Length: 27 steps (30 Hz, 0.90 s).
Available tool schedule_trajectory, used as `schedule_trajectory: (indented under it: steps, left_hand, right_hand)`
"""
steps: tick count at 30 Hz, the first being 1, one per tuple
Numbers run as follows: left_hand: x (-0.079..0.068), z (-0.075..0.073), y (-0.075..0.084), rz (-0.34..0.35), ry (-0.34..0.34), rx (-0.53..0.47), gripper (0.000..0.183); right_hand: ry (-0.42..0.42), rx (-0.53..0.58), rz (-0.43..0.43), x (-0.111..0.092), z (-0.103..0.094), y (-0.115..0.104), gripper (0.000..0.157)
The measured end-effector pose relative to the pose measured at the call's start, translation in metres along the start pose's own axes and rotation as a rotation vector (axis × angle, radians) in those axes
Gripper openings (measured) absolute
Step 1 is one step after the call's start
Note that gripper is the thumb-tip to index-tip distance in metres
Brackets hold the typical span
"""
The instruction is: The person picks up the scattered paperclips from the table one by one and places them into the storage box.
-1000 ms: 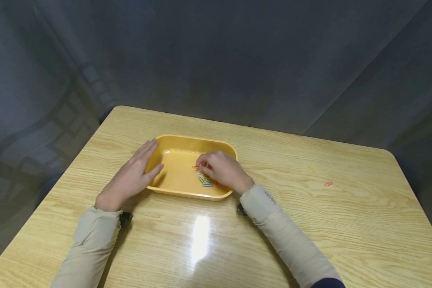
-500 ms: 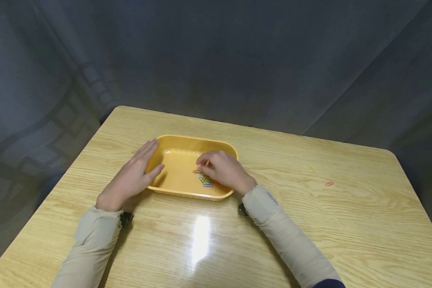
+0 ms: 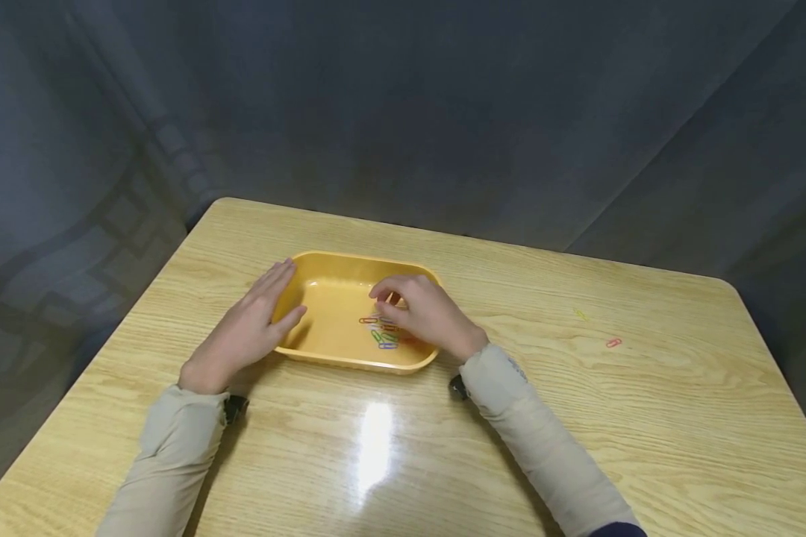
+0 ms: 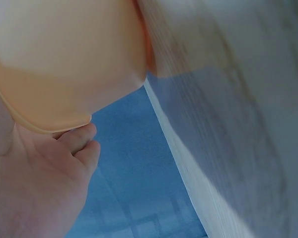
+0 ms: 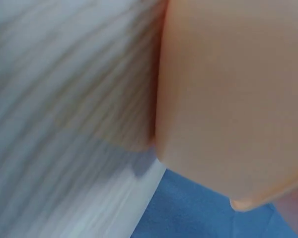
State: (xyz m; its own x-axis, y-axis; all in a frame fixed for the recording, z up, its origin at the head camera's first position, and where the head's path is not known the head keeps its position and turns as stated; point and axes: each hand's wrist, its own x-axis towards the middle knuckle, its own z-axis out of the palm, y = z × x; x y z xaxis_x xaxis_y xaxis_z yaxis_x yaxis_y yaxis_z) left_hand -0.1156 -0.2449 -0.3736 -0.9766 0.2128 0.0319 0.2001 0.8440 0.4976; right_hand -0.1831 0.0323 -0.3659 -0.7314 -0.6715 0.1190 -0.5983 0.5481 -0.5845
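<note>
A yellow tray [image 3: 329, 364] stands on the table, with several coloured paper clips [image 3: 387, 345] lying in its right half. A red paper clip [image 3: 368, 321] lies at the left of that group. My left hand [image 3: 245, 332] rests along the tray's left rim, fingers straight and thumb over the inside; in the left wrist view its palm [image 4: 37, 183] lies against the rim. My right hand [image 3: 426, 309] hovers over the clips inside the tray, thumb and forefinger bent with a gap between their tips. It hides part of the group. The right wrist view shows mostly the tray's outer wall [image 5: 228, 99].
On the wooden table [image 3: 510, 447], right of the tray, lie a pink-red paper clip [image 3: 614, 343] and a yellow paper clip [image 3: 580, 315]. A dark curtain [image 3: 403, 112] hangs behind the table's far edge.
The red clip at my right fingertips has been let go and lies in the tray. My right hand has drawn slightly right, showing more clips. My left hand has stayed in place.
</note>
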Motion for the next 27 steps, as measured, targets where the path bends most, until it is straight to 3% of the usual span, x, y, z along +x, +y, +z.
schedule_trajectory:
  steps: [27]
  left_hand:
    - [0.0,-0.002,0.002,-0.002,-0.006,-0.009,0.074]
  right_hand:
    - [0.146,0.066,0.071,-0.032,-0.039,0.018,0.019]
